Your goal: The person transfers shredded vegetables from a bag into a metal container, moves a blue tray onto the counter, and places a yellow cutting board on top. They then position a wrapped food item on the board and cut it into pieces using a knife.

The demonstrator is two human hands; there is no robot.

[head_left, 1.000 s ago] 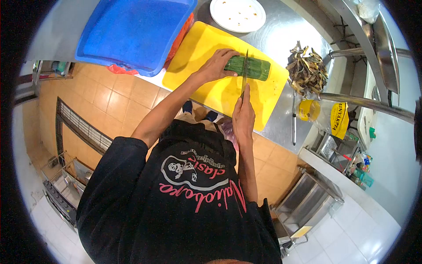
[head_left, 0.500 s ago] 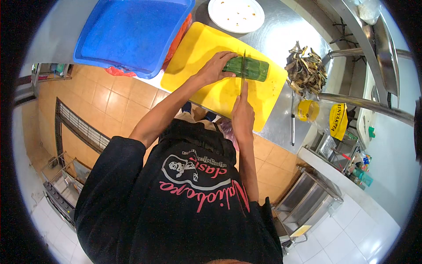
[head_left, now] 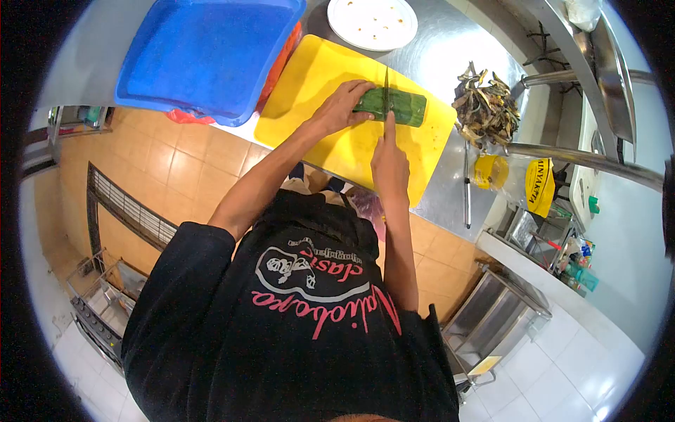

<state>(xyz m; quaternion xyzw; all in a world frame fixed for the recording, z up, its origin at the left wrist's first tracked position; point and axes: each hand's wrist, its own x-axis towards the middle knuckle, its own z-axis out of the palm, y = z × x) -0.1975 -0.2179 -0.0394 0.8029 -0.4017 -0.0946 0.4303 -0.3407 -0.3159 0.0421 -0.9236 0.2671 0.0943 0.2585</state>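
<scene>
1. The green leaf parcel (head_left: pixel 394 105) lies flat near the far right corner of the yellow cutting board (head_left: pixel 330 133), its long side running across the board.
2. The left hand (head_left: pixel 341 105) rests on the parcel's left end, fingers curled down over it and pressing it to the board.
3. The right hand (head_left: pixel 389 165) is closed around the handle of a knife (head_left: pixel 386 88), forefinger stretched along the spine; the blade stands upright across the parcel, close beside the left fingertips.
4. Judged from its look, the parcel is light and fairly soft inside, with a smooth leaf skin that may slide on the board. It probably squashes under a hard grip, so the best hold seems to be from above on the uncut end, fingertips tucked back from the blade.
5. Left of the board, touching its edge, a blue tray (head_left: pixel 207 53) lies over something orange.
6. Beyond the board's far edge sits a white plate (head_left: pixel 373 22) with a few crumbs.
7. Right of the board, on the steel counter (head_left: pixel 450 60), lies a heap of dry brown scraps (head_left: pixel 485 105), near the parcel but apart from it.
8. Nearer than the heap are a thin metal rod (head_left: pixel 466 183) and a yellow packet (head_left: pixel 540 186).
9. Nothing lies between the hands and the parcel; the only tight spot is the gap between blade and left fingers.
</scene>
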